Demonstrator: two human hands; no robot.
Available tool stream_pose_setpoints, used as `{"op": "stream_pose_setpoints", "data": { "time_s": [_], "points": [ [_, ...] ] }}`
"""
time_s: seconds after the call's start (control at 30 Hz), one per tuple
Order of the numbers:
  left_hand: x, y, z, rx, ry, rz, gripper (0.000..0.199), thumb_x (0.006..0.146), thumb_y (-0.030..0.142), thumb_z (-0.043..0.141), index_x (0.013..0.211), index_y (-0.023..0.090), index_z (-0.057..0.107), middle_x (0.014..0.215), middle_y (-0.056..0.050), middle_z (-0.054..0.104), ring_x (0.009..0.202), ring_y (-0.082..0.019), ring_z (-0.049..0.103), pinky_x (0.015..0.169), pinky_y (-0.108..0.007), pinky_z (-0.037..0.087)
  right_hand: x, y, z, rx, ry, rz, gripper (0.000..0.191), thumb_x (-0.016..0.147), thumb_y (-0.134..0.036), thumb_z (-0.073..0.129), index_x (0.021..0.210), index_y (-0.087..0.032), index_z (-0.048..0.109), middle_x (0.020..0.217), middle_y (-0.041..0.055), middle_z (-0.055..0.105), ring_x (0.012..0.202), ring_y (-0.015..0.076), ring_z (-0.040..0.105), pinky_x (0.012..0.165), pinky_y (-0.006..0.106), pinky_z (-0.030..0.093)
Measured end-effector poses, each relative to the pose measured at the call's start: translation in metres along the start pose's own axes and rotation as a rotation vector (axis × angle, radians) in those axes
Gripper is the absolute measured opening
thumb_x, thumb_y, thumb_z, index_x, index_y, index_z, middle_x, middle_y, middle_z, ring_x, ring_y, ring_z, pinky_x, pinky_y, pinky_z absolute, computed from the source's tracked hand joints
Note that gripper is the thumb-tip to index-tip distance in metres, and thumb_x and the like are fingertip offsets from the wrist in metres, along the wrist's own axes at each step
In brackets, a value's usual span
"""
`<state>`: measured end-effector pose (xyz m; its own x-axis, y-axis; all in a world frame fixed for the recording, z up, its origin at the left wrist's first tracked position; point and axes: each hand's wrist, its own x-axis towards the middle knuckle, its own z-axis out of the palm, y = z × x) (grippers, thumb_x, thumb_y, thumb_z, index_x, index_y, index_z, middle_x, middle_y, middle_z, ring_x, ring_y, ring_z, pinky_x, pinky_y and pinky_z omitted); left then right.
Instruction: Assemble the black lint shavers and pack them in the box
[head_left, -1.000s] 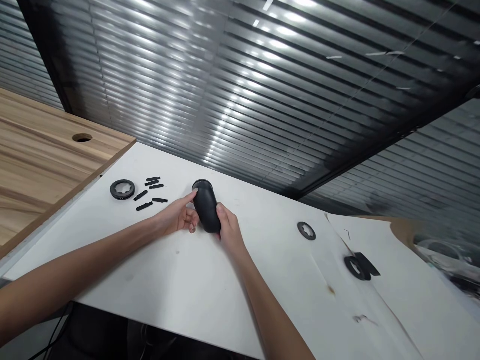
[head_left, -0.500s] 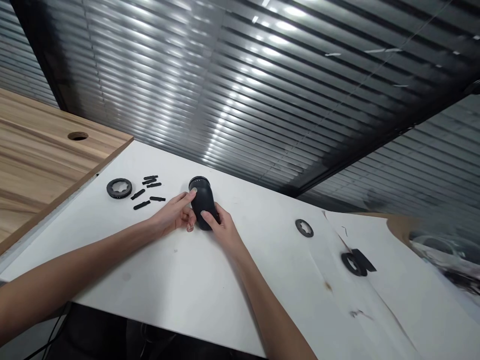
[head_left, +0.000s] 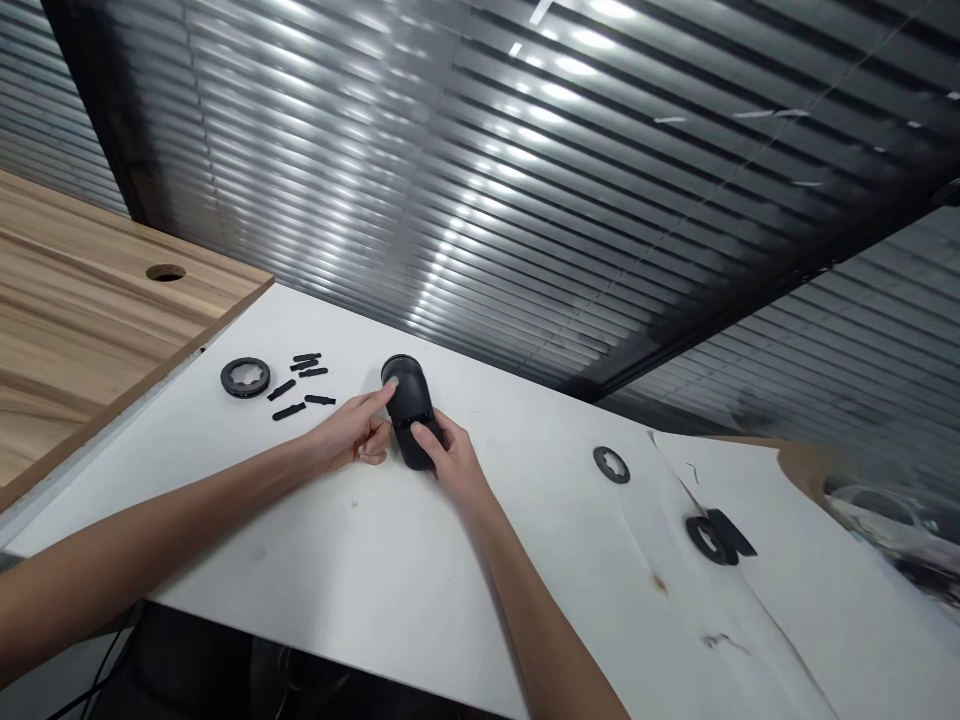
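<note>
A black, bent cylindrical housing [head_left: 409, 392] is held just over the white table, tilted, with its round end toward the blinds. A seam crosses its lower half. My right hand [head_left: 448, 455] grips the lower end from the right, thumb on top. My left hand [head_left: 358, 430] is closed at its left side, one finger pressed against the upper part and the others curled in; what lies behind the housing is hidden. Left of the hands lie several small black strips [head_left: 289, 411] and a thick black ring [head_left: 246, 377] with a notched opening.
On the right of the white table [head_left: 330, 580] lie a thin notched black ring [head_left: 611, 464], a black ring-shaped part [head_left: 709, 540] with a flat black piece [head_left: 731, 532], and a small bent wire or key [head_left: 692, 472]. A wooden table [head_left: 90, 300] adjoins left; blinds [head_left: 450, 180] stand behind.
The housing has turned in my hands, so the seam across its lower half now shows. My left fingers have curled in more. The whole view has shifted slightly.
</note>
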<state>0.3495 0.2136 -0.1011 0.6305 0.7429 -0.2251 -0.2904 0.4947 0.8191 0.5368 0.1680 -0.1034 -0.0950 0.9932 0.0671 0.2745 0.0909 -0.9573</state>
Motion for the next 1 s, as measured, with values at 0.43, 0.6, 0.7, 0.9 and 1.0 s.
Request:
{"op": "stream_pose_setpoints", "data": {
  "time_s": [0.43, 0.6, 0.7, 0.9, 1.0],
  "points": [
    [0.004, -0.011, 0.004, 0.177, 0.177, 0.266, 0.067, 0.070, 0.083, 0.080, 0.077, 0.019, 0.061, 0.057, 0.004, 0.051, 0.052, -0.010, 0.047, 0.055, -0.027, 0.037, 0.005, 0.005, -0.002, 0.104, 0.016, -0.033, 0.068, 0.086, -0.068, 0.077, 0.133, -0.020, 0.066, 0.110, 0.0090, 0.074, 0.082, 0.0224, 0.068, 0.068, 0.034, 0.061],
    [0.003, -0.010, 0.004, 0.122, 0.183, 0.339, 0.059, 0.077, 0.074, 0.081, 0.083, 0.017, 0.068, 0.072, 0.000, 0.056, 0.064, -0.013, 0.053, 0.059, -0.028, 0.045, 0.002, 0.004, 0.001, 0.192, -0.037, 0.045, 0.084, 0.082, -0.064, 0.084, 0.149, -0.022, 0.056, 0.130, 0.0142, 0.071, 0.056, 0.0145, 0.061, 0.036, 0.028, 0.049],
    [0.002, -0.008, 0.006, 0.067, 0.213, 0.371, 0.060, 0.074, 0.074, 0.084, 0.089, 0.017, 0.070, 0.082, -0.002, 0.060, 0.076, -0.017, 0.059, 0.062, -0.028, 0.051, 0.002, 0.002, 0.003, 0.227, -0.024, 0.036, 0.083, 0.080, -0.058, 0.087, 0.150, -0.024, 0.058, 0.147, 0.0157, 0.063, 0.059, 0.0145, 0.065, 0.034, 0.027, 0.051],
    [0.006, -0.011, 0.004, -0.109, 0.344, 0.356, 0.067, 0.069, 0.078, 0.085, 0.097, 0.021, 0.063, 0.082, -0.001, 0.063, 0.075, -0.018, 0.062, 0.065, -0.030, 0.054, 0.001, -0.004, -0.001, 0.197, -0.057, 0.085, 0.075, 0.080, -0.058, 0.086, 0.144, -0.024, 0.066, 0.156, 0.0159, 0.058, 0.062, 0.0171, 0.069, 0.037, 0.029, 0.054],
    [0.011, -0.011, 0.000, -0.185, 0.336, 0.334, 0.069, 0.076, 0.079, 0.080, 0.105, 0.020, 0.062, 0.087, -0.004, 0.067, 0.078, -0.020, 0.065, 0.063, -0.030, 0.052, 0.000, -0.005, -0.003, 0.156, -0.049, 0.066, 0.072, 0.081, -0.059, 0.085, 0.142, -0.024, 0.068, 0.151, 0.0146, 0.064, 0.063, 0.0164, 0.068, 0.040, 0.028, 0.054]
  ]
}}
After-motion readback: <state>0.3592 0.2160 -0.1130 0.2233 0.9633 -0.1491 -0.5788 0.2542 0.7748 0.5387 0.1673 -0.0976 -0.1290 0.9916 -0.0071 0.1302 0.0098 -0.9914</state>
